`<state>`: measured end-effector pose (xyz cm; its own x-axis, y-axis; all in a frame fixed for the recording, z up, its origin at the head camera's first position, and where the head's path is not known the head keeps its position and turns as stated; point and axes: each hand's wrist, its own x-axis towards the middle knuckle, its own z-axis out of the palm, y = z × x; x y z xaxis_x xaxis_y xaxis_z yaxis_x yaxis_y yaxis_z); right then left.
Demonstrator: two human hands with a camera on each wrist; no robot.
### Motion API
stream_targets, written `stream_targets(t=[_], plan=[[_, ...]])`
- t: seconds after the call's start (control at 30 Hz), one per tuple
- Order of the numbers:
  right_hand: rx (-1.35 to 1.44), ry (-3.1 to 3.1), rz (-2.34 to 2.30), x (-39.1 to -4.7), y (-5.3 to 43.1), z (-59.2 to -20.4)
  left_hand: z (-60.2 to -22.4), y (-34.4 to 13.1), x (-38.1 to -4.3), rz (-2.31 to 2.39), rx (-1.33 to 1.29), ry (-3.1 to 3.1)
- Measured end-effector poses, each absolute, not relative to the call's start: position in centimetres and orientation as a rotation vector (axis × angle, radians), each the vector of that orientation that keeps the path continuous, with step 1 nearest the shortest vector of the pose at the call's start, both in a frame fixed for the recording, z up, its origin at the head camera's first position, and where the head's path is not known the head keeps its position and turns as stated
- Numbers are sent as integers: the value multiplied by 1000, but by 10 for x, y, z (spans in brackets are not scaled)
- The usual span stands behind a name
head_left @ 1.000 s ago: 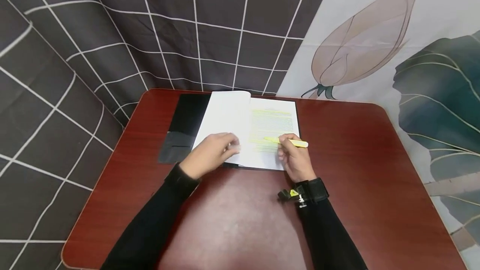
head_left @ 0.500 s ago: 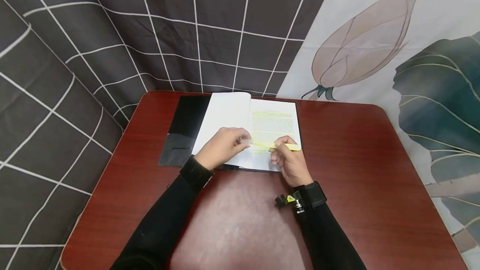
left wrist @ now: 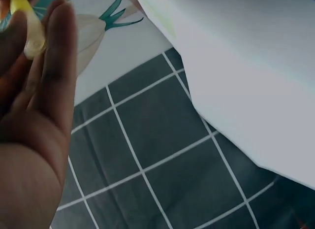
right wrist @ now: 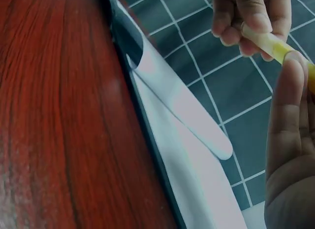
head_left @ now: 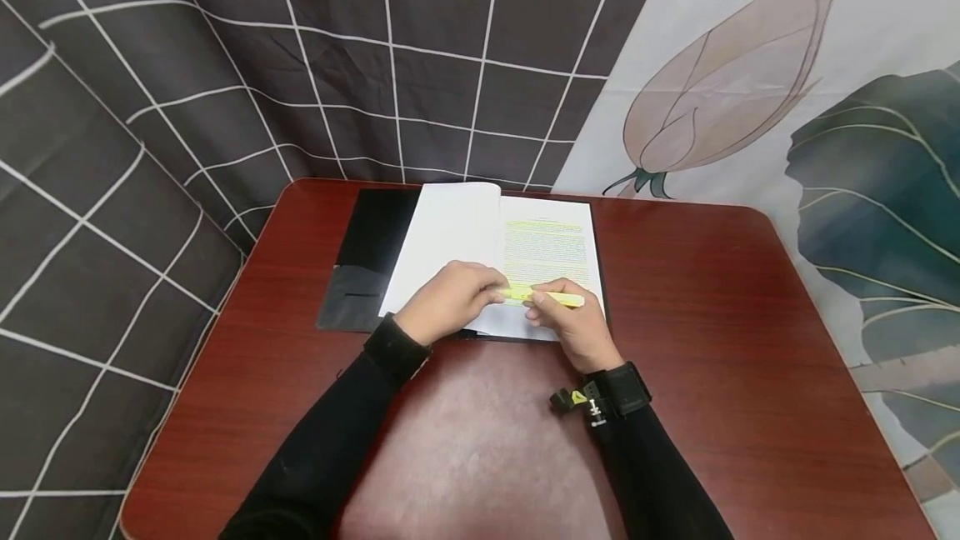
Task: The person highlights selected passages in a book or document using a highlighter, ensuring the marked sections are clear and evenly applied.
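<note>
Above an open folder of pages, both hands meet at a yellow highlighter point(head_left: 567, 300). My right hand point(head_left: 583, 330) grips its barrel between thumb and fingers. The left hand point(head_left: 452, 298) pinches a translucent cap point(right wrist: 262, 40) at the other end. In the right wrist view, cap and yellow barrel point(right wrist: 311, 79) line up end to end; how far the cap is pushed on cannot be told. Yellow-marked lines of text cover the right-hand page point(head_left: 543, 248), and a blank white page point(head_left: 453, 227) lies turned over to the left.
The black folder cover point(head_left: 382, 227) lies flat under the pages, with a clear pocket point(head_left: 351, 294) at its lower left. A reddish-brown table point(head_left: 697, 340) carries it all. Dark grid-patterned cloth point(head_left: 431, 82) and a flower-print sheet point(head_left: 720, 82) hang behind.
My left hand has moved right, bringing the cap to the highlighter's tip. The right hand has shifted left and lifted the highlighter off the marked lines.
</note>
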<state>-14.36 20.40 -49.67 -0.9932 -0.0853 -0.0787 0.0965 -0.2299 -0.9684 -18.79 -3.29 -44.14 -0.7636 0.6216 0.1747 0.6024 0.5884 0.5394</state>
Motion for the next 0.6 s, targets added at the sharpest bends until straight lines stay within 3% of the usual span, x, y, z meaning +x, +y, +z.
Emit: stream_targets(t=[0.43,0.6], plan=[[-8,1874,-2403,-142,197,-495,-445,-26,-185,1069,935,2818],[-108,2126,-2140,-142,211,-486,-447,-37,-189,1066,866,2759]])
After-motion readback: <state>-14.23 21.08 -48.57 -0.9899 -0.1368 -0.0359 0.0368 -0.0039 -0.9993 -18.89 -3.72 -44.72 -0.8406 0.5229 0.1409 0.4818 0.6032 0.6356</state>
